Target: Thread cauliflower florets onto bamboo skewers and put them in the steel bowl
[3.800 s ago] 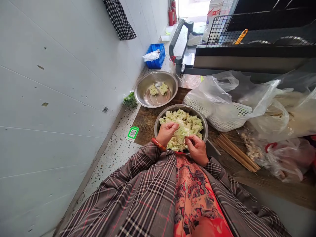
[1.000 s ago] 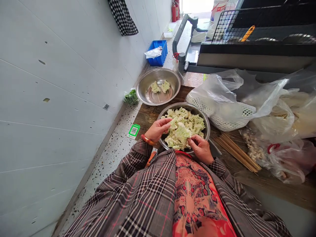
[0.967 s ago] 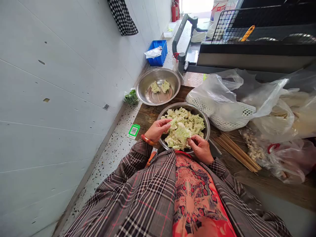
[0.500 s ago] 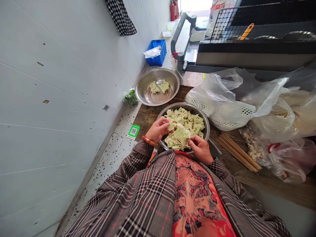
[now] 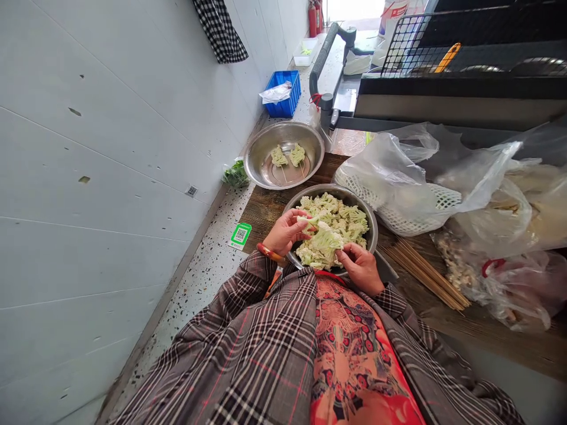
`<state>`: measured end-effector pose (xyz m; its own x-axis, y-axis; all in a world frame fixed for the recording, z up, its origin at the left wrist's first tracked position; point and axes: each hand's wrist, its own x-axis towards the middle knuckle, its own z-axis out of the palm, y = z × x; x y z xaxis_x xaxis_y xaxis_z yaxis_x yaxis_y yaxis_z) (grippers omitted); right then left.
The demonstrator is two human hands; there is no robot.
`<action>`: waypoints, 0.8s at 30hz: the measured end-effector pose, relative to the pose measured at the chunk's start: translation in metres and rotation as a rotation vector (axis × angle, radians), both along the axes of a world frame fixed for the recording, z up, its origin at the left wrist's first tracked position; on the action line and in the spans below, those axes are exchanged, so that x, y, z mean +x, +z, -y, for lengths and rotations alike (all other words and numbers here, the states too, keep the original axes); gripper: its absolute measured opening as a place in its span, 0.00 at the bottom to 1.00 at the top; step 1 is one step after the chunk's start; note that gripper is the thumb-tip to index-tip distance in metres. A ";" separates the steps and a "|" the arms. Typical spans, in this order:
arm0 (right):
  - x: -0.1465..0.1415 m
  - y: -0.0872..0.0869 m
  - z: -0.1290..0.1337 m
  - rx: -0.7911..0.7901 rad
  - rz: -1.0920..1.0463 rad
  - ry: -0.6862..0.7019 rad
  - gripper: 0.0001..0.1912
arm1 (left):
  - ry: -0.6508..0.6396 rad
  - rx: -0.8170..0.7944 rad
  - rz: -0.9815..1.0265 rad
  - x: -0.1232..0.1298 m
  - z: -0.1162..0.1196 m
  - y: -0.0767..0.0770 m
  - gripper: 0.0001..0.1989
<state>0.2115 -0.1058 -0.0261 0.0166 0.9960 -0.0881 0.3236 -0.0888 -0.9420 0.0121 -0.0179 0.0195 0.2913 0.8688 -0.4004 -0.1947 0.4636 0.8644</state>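
Over the near steel bowl [image 5: 373, 236], my left hand [image 5: 287, 233] pinches a small cauliflower floret [image 5: 306, 223] between thumb and fingers. My right hand [image 5: 362, 270] grips the edge of a larger cauliflower piece [image 5: 328, 239], close beside that floret. Whether a skewer runs through the larger piece, I cannot tell. Loose cauliflower florets [image 5: 349, 218] fill the bowl beneath both hands. Farther off, a second steel bowl [image 5: 252, 162] holds two skewered cauliflower pieces [image 5: 297, 154] lying side by side.
Wooden skewers [image 5: 427, 274] lie on the dark wooden table to the right. Plastic bags [image 5: 390, 153] crowd the right side, with a white net-like basket [image 5: 407, 215] under one. A QR card [image 5: 240, 235], bagged greens [image 5: 236, 175] and a blue crate [image 5: 283, 105] line the left. A cleaver [image 5: 345, 101] lies behind.
The floret in my left hand has turned, its stem now lying more level, and those fingers have shifted slightly. My right hand keeps its hold in nearly the same place.
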 end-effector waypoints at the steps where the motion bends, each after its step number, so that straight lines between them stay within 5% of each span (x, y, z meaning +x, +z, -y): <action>1: 0.000 0.000 0.000 -0.002 -0.004 0.001 0.16 | -0.015 -0.020 0.009 -0.001 0.000 0.001 0.20; 13: 0.001 -0.004 0.000 -0.016 -0.037 -0.004 0.15 | 0.105 0.034 0.061 0.001 -0.003 -0.001 0.24; 24: 0.001 -0.001 0.000 -0.002 0.002 -0.006 0.15 | 0.131 -0.039 0.064 0.006 -0.002 0.003 0.15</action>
<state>0.2128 -0.1060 -0.0268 0.0224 0.9957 -0.0899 0.3249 -0.0923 -0.9412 0.0183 -0.0160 0.0223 0.2020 0.8854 -0.4187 -0.3099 0.4633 0.8303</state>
